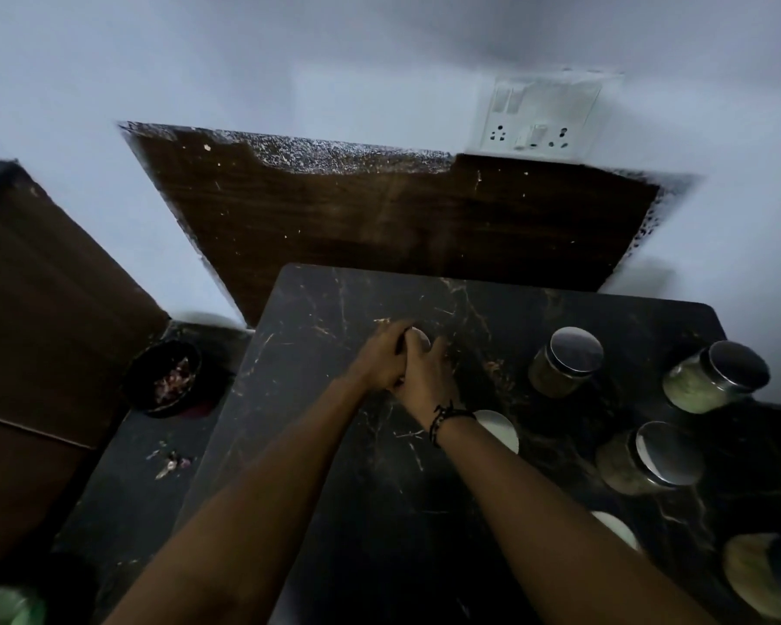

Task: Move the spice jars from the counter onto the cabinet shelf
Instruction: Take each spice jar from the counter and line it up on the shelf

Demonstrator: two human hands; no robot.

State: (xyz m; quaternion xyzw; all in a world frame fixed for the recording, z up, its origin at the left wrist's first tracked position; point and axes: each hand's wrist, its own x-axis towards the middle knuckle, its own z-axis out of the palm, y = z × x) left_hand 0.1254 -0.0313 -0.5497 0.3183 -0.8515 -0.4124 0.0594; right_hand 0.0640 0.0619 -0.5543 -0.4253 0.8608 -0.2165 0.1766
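1. On the dark marbled worktop (379,489), mid-surface, both my hands wrap one jar (418,339); only its pale lid top shows between my fingers, the body is hidden.
2. Left hand (379,358) cups the jar's left side, fingers curled round it. Right hand (427,376) overlaps from the right, fingers closed on the same jar. Both grips pressed onto it, not spread.
3. Two hands likely because the jar is smooth glass with a slick metal lid; pressure from opposite sides steadies it for a lift. That's my guess.
4. The jar looks to be resting on the worktop, not raised, though contact underneath is hidden.
5. Remaining jars sit at right, well apart from my hands: one upright behind (564,363), one at far right (718,376), one nearer me (650,457), one at the bottom right corner (767,579), partly cut off.
6. Two pale round tops (499,428) (616,530) lie near my right forearm; lids or jars, can't tell.
7. Cabinet shelf not clearly in view; a brown panel (41,309) stands at left.
8. Task looks early: most jars are on the worktop.
9. A dark bowl (165,376) sits lower left, off the slab.
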